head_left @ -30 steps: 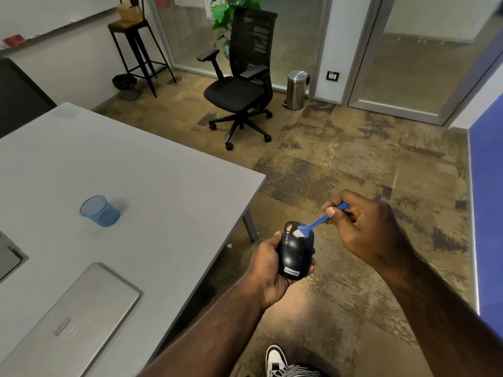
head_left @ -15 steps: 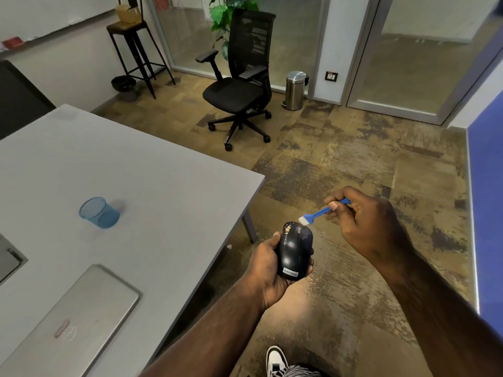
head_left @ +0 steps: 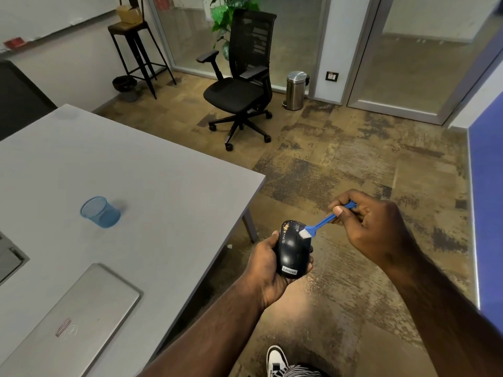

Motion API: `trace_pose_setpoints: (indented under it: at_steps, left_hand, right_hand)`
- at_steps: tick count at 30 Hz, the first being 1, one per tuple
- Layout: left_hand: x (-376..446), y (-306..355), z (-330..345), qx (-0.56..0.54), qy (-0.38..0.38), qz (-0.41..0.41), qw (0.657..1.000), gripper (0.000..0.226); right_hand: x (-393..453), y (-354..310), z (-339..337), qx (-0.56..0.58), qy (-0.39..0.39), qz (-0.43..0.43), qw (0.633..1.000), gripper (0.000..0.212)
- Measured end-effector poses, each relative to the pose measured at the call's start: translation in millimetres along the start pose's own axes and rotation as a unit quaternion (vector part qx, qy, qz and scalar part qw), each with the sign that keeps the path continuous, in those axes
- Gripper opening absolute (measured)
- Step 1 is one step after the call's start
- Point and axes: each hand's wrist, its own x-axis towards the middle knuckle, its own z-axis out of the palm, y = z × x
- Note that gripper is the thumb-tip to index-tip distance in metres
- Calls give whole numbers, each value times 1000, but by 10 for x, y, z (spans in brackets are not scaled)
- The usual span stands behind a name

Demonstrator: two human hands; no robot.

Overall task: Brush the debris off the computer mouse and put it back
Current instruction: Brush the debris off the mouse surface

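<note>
A wide grey desk (head_left: pixel 136 170) stands at left. Off its edge, over the floor, the left hand (head_left: pixel 265 263) grips the black computer mouse (head_left: pixel 292 248); orange specks remain. The right hand (head_left: pixel 373 224) pinches a small blue brush (head_left: pixel 317 225), bristles touching. Brushing looks unfinished; returning comes after.

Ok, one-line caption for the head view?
Left hand holds black mouse; right hand brushes it with blue brush.

The left hand (head_left: pixel 268 268) wraps the mouse (head_left: pixel 293 247), hiding its underside and left flank, and the debris near its front is too small to make out. The right hand (head_left: pixel 373 225) covers the middle of the brush (head_left: pixel 317 225) handle. The laptop (head_left: pixel 73 322) and the shoe (head_left: pixel 276 360) are cut off by the bottom edge.
</note>
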Motion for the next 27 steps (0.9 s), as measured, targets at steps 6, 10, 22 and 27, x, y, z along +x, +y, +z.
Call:
trace_pose_setpoints:
  at_steps: [6, 10, 22, 27]
  left_hand:
    - [17, 9, 0, -16, -10, 1, 1000, 59]
    - [27, 4, -32, -26, -10, -1, 1000, 59]
    - [59, 50, -55, -38, -29, -3, 999, 60]
    - [94, 55, -38, -45, -13, 9, 999, 51]
  right_hand:
    - [-48, -28, 8, 27, -8, 1, 1000, 17]
    - [-31, -4, 14, 8, 7, 9, 1000, 15]
    - [-15, -18, 26, 12, 48, 14, 999, 20]
    - [-65, -52, 2, 95, -19, -23, 995, 8]
